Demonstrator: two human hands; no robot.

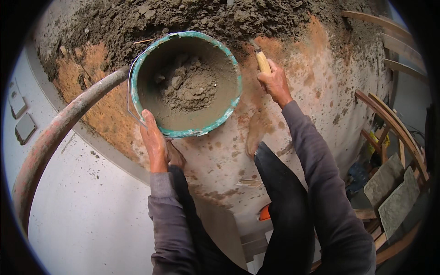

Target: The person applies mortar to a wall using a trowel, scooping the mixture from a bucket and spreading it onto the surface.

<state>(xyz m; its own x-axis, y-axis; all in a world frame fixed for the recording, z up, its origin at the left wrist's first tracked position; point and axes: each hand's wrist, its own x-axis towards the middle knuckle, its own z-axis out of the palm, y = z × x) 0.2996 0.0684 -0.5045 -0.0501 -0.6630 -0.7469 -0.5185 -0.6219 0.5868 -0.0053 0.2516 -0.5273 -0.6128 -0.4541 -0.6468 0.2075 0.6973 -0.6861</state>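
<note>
Showing a green-rimmed bucket part-filled with damp, clumped sandy mortar, standing on a mortar-stained mixing board at the foot of a heap of the same grey-brown mix. The left hand is closed over the near-left rim of the bucket, fingers curled on the wall beside the thin wire bail. The right hand lies to the right of the bucket, just apart from its rim, wrapped fully round the pale wooden handle of a trowel. The handle's long axis runs up and slightly left from the fist toward the edge of the heap; the blade end is mostly buried in or hidden by the mix, so its shape cannot be told. The bucket mouth thus lies to the left of the tool, the heap just beyond both, and the left hand is the one in contact with the bucket. A thick reddish hose curves in from the left toward the bucket. Wooden chair frames and grey slabs stand at the right.
</note>
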